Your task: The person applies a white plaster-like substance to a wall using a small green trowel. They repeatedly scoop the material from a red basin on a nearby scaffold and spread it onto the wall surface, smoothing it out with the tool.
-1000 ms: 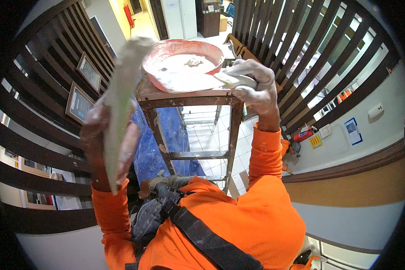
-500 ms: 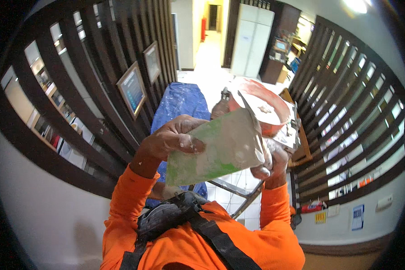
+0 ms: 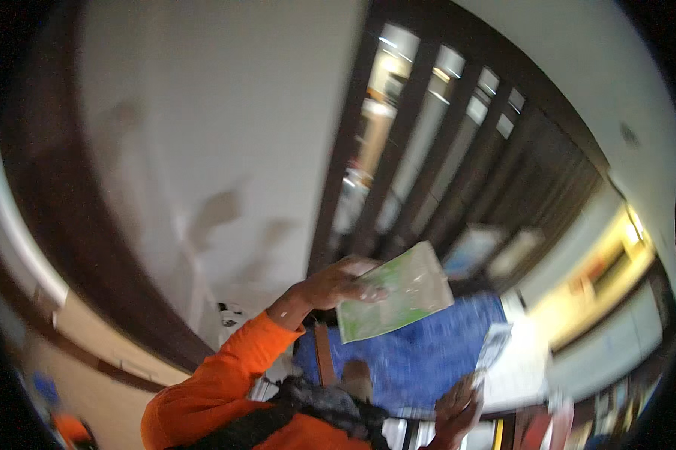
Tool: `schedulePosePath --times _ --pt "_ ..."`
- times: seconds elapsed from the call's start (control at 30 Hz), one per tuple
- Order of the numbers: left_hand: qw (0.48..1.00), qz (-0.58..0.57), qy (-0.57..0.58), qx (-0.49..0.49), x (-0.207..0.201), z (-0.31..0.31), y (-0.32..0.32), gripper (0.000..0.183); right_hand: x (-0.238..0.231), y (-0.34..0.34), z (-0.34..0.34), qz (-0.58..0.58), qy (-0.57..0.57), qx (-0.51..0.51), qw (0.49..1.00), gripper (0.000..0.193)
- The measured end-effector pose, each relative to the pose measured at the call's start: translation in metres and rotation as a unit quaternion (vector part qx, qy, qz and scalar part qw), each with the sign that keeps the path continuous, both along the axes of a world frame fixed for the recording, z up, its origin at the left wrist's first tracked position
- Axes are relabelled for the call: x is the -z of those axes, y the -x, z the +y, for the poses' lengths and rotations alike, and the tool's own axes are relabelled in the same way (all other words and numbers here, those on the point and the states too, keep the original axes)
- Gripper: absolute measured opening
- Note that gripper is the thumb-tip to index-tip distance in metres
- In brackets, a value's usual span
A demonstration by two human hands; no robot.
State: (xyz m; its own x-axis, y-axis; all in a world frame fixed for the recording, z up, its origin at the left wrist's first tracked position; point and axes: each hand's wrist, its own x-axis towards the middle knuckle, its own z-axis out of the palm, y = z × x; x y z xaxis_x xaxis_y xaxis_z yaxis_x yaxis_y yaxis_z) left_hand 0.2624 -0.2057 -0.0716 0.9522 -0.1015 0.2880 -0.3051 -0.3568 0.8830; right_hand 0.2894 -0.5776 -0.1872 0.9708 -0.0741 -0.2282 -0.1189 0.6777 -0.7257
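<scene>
My left hand (image 3: 336, 285) grips a flat, flexible-looking green plate (image 3: 402, 300) by its near-left edge, thumb on top. Pale putty-like paste smears its face, thickest toward the far right end. Lower and to the right, my right hand (image 3: 458, 405) is closed around a putty knife (image 3: 494, 343), its broad pale blade pointing up and away. Motion blurs the blade, and the handle is mostly hidden in my fingers. Plate and blade are apart. Pale specks dot my left wrist.
A blue sheet (image 3: 435, 356) spreads below my hands. Beyond it rises a dark slatted partition (image 3: 420, 150) with blurred framed panels (image 3: 473, 251). A pale wall (image 3: 218, 97) stands to the left. The red bucket (image 3: 549, 429) is at the lower right, near a yellow-lit corridor (image 3: 589, 281).
My view has swung left toward the pale wall. My right hand and the putty knife have come away from the plate, which stays in my left hand. The bucket now sits at the lower right.
</scene>
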Motion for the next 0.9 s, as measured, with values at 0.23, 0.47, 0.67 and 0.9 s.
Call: schedulePosePath --times 0.23,0.47,0.67,0.9 --pt "0.827 -0.186 0.226 -0.48 0.004 0.094 0.222 0.043 -0.066 -0.052 0.176 -0.232 0.115 -0.327 0.909 0.032" --pt "0.644 -0.352 -0.071 -0.676 -0.073 0.144 0.307 0.038 -0.196 -0.065 0.361 -0.532 0.175 -0.299 0.773 0.044" --pt "0.639 -0.385 -0.151 -0.649 -0.149 0.167 0.307 0.042 -0.327 -0.079 0.496 -0.634 0.248 -0.235 0.694 0.053" --pt "0.587 -0.39 -0.293 -0.646 -0.189 0.181 0.302 0.039 -0.44 -0.113 0.646 -0.827 0.228 0.193 0.477 0.049"
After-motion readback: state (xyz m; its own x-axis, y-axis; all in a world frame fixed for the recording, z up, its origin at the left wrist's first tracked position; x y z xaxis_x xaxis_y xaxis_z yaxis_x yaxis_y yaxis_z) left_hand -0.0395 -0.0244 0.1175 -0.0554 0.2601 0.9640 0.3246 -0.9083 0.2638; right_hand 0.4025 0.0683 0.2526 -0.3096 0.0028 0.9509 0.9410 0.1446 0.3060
